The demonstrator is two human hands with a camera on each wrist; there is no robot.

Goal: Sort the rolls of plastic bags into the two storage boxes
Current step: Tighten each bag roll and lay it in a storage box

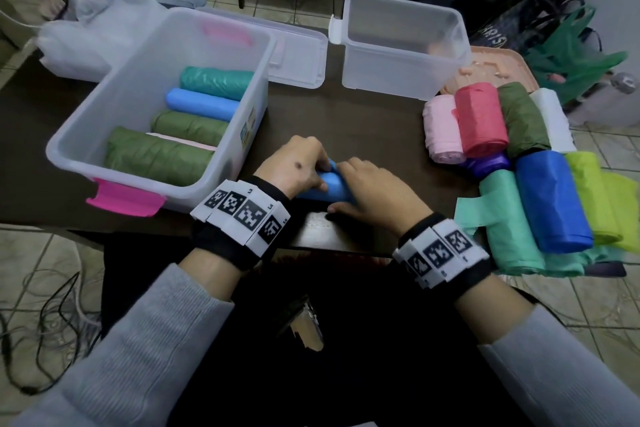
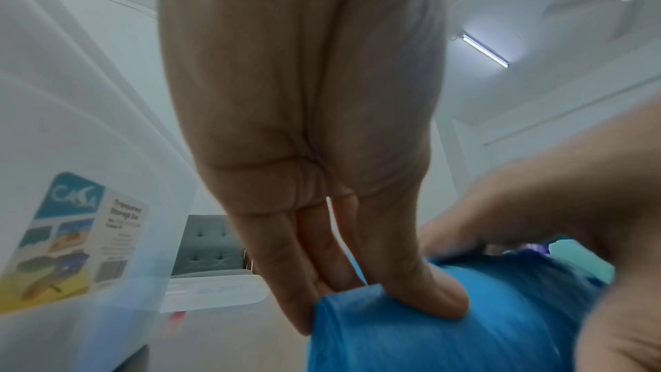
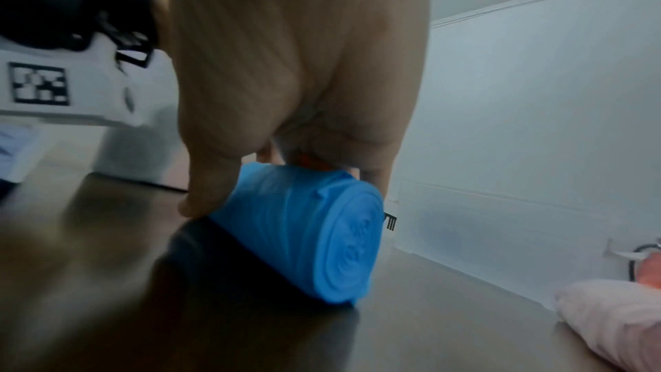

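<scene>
A light blue roll point(image 1: 329, 189) lies on the dark table point(image 1: 363, 128) near its front edge. My left hand point(image 1: 311, 166) grips its left end, thumb point(image 2: 429, 293) on the light blue roll point(image 2: 429, 344) and fingers behind it. My right hand point(image 1: 360, 187) holds the right part; in the right wrist view the thumb point(image 3: 207, 188) and fingers wrap the light blue roll point(image 3: 304, 231). The big box point(image 1: 83, 135) with pink latches, at left, holds teal, light blue, pale pink and two green rolls. I see no roll in the smaller box point(image 1: 398, 80) behind.
Loose rolls are piled at the table's right: pink point(image 1: 443, 128), red point(image 1: 479, 118), dark green point(image 1: 523, 118), purple point(image 1: 488, 163), blue point(image 1: 550, 201), mint point(image 1: 509, 225), lime point(image 1: 595, 198). A clear lid point(image 1: 298, 59) lies between the boxes, a peach lid point(image 1: 498, 66) behind the pile.
</scene>
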